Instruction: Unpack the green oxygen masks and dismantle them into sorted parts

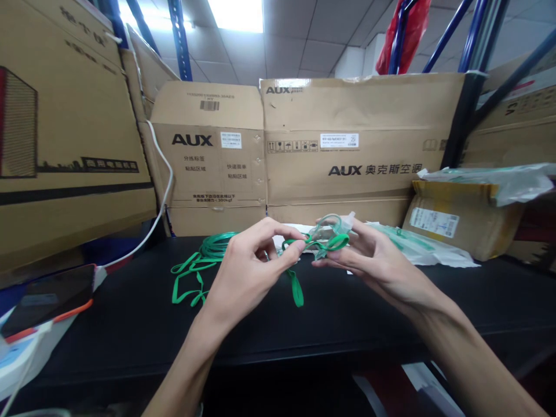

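Observation:
My left hand (247, 272) pinches a flat green elastic strap (297, 289) between thumb and forefinger. Part of the strap hangs below the fingers in a narrow loop. Opposite it, my right hand (382, 258) is closed on a clear, green-tinted plastic piece (330, 221), whose exact kind I cannot make out. A looped end of the same green strap lies against the right thumb, beside the clear piece. Behind my left hand, on the black surface, rest more loose green straps (190, 281) and a coil of thin green tubing (217, 244).
Clear bags with green-tinted contents (425, 249) lie at the right, beside a taped carton (460, 214). Large cardboard panels (339, 156) stand behind the black tabletop (269, 336). At left, a phone (52, 301) sits with a white cable (167, 168).

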The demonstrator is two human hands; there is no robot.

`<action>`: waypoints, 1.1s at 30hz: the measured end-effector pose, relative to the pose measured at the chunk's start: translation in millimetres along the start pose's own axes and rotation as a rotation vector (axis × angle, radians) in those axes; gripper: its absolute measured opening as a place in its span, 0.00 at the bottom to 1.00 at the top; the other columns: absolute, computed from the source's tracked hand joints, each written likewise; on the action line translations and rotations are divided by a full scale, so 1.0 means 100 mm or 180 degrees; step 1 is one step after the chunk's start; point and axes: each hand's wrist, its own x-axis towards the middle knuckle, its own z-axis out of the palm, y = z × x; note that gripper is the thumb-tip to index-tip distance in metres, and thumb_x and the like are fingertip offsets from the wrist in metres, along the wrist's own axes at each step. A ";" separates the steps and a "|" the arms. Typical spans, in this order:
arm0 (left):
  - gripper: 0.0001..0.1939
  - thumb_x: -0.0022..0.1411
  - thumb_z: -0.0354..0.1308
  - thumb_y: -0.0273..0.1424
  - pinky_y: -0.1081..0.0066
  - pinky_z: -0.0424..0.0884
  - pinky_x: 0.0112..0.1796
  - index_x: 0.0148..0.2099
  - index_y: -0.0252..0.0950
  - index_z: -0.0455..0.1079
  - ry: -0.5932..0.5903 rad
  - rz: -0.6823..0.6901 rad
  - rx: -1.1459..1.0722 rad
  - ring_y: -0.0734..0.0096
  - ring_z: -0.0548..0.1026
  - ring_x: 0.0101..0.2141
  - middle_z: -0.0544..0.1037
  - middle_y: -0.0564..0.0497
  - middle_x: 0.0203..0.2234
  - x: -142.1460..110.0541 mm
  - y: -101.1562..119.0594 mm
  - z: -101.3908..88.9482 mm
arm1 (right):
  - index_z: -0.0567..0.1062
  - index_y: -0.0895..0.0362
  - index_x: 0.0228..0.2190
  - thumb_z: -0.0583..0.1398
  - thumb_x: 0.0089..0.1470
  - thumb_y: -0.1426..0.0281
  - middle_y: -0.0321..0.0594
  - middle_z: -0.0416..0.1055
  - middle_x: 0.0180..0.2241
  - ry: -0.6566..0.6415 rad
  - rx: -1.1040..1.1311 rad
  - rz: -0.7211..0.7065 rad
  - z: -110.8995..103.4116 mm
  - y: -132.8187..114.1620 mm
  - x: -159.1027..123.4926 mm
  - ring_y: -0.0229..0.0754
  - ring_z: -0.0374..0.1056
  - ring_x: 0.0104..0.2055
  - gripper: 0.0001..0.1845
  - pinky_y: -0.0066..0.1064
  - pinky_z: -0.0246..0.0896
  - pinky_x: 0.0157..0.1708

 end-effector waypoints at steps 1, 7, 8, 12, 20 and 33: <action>0.04 0.65 0.64 0.35 0.74 0.58 0.25 0.39 0.42 0.77 -0.0010 -0.0080 -0.0012 0.75 0.61 0.22 0.67 0.58 0.22 0.00 0.00 0.00 | 0.76 0.48 0.52 0.68 0.57 0.68 0.40 0.75 0.57 -0.0004 -0.0020 0.0034 0.00 0.00 0.00 0.48 0.75 0.54 0.20 0.43 0.72 0.54; 0.12 0.63 0.66 0.43 0.73 0.55 0.23 0.36 0.40 0.76 -0.0084 -0.0364 0.0007 0.75 0.59 0.21 0.65 0.59 0.18 0.01 -0.01 0.02 | 0.75 0.48 0.52 0.68 0.57 0.68 0.41 0.76 0.55 -0.0034 -0.0089 0.0044 0.01 0.01 -0.02 0.47 0.75 0.52 0.21 0.44 0.72 0.53; 0.12 0.63 0.65 0.44 0.73 0.56 0.23 0.36 0.41 0.77 -0.0088 -0.0354 0.0035 0.74 0.60 0.21 0.66 0.58 0.18 0.01 -0.01 0.02 | 0.76 0.48 0.52 0.68 0.57 0.68 0.41 0.76 0.55 -0.0025 -0.0119 0.0036 0.01 0.01 -0.02 0.47 0.76 0.52 0.21 0.44 0.72 0.53; 0.12 0.65 0.63 0.44 0.71 0.62 0.27 0.40 0.42 0.80 -0.0114 -0.0313 0.0196 0.71 0.68 0.24 0.76 0.55 0.24 0.01 -0.01 0.01 | 0.76 0.48 0.50 0.69 0.56 0.68 0.40 0.77 0.53 -0.0016 -0.0239 -0.0016 0.01 0.00 -0.02 0.48 0.76 0.51 0.19 0.45 0.72 0.54; 0.15 0.66 0.62 0.47 0.68 0.69 0.37 0.45 0.45 0.82 0.0053 -0.0341 0.0261 0.62 0.79 0.36 0.85 0.54 0.36 0.02 -0.05 0.02 | 0.76 0.48 0.52 0.68 0.56 0.65 0.41 0.76 0.54 0.0041 -0.0521 -0.0006 0.00 -0.01 -0.01 0.50 0.75 0.52 0.22 0.48 0.72 0.54; 0.15 0.75 0.48 0.38 0.71 0.62 0.30 0.41 0.40 0.75 -0.0423 0.0120 0.0549 0.69 0.73 0.29 0.79 0.56 0.30 -0.01 0.03 -0.01 | 0.75 0.48 0.55 0.68 0.57 0.68 0.42 0.75 0.56 0.0027 -0.0170 0.0027 -0.01 0.01 0.00 0.49 0.74 0.55 0.25 0.45 0.72 0.53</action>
